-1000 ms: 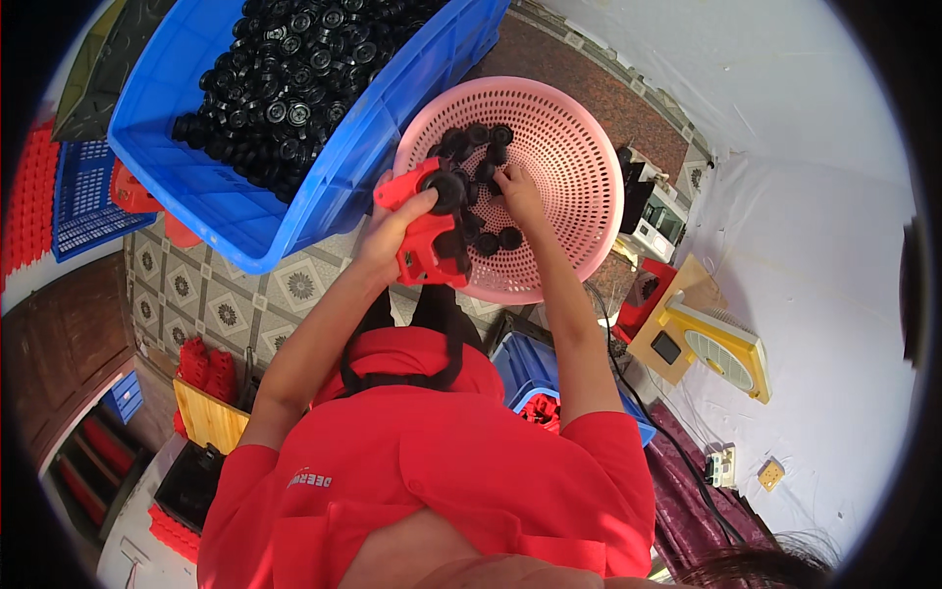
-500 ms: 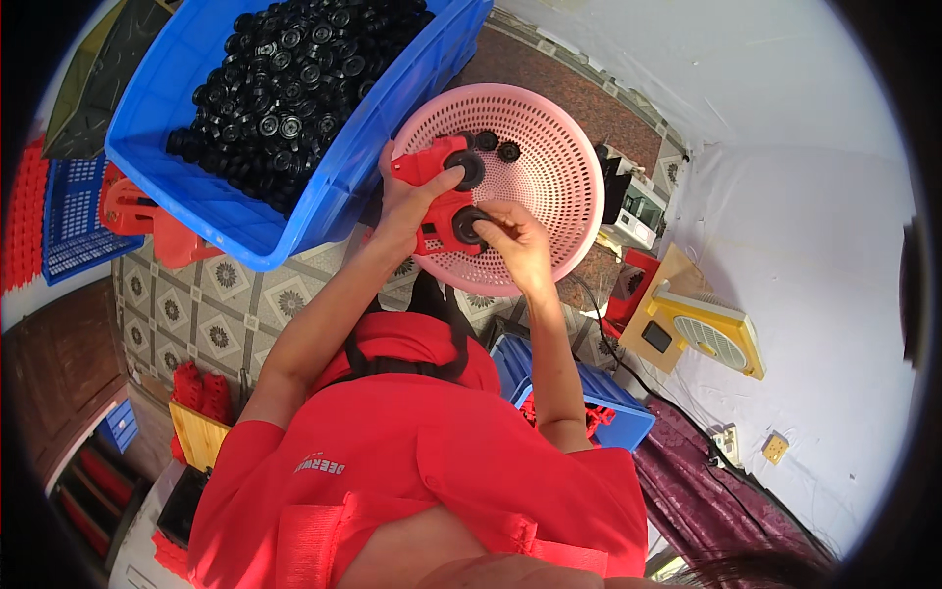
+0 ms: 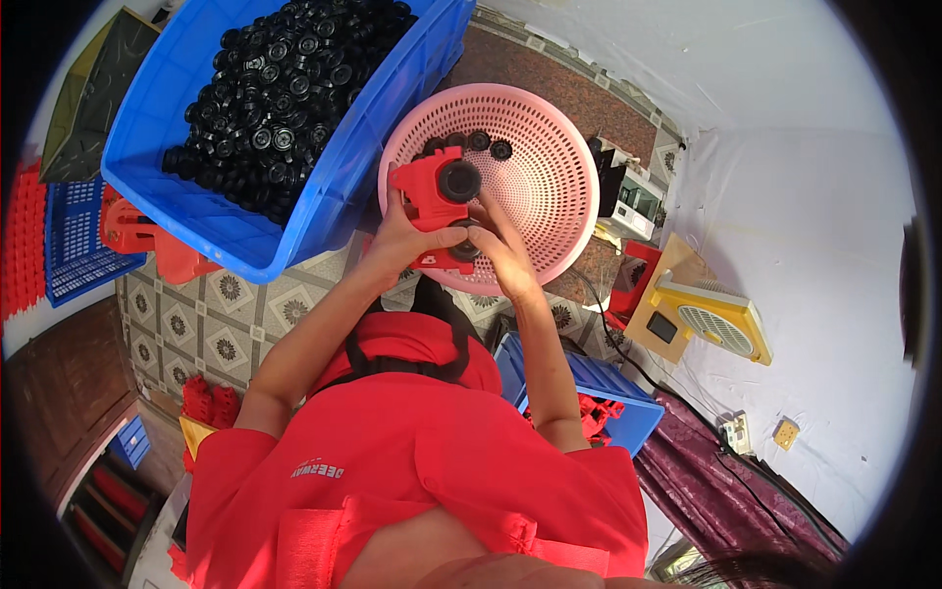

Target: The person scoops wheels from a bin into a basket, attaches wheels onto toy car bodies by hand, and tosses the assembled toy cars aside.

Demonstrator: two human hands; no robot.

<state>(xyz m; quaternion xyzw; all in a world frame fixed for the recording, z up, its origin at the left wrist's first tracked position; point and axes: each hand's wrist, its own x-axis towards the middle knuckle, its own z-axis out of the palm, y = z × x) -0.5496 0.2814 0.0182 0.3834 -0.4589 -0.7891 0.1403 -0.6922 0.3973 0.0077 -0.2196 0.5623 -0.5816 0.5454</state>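
Observation:
My left hand (image 3: 400, 240) is closed around a red plastic toy vehicle body (image 3: 422, 185), with its thumb reaching to the nearer wheel. One black toy wheel (image 3: 459, 183) sits on the body's far part, uncovered by fingers. The nearer black wheel (image 3: 464, 245) is partly hidden under the fingertips of both hands. My right hand (image 3: 508, 257) is closed, its thumb and fingers pinching at that wheel. Both hands are over the left side of a pink perforated basket (image 3: 579, 231), where several loose black wheels (image 3: 500, 149) lie.
A large blue bin (image 3: 265, 257) heaped with black wheels (image 3: 285, 83) stands at the far left. Close by my right arm is a blue crate (image 3: 633, 417) with red parts. A yellow fan (image 3: 726, 329) stands at the right, with a black cable (image 3: 633, 365) running past.
The toy vehicle has turned in my left hand, and my left thumb has shifted from the far wheel to the nearer one. My right fingers have moved slightly left and nearer to me.

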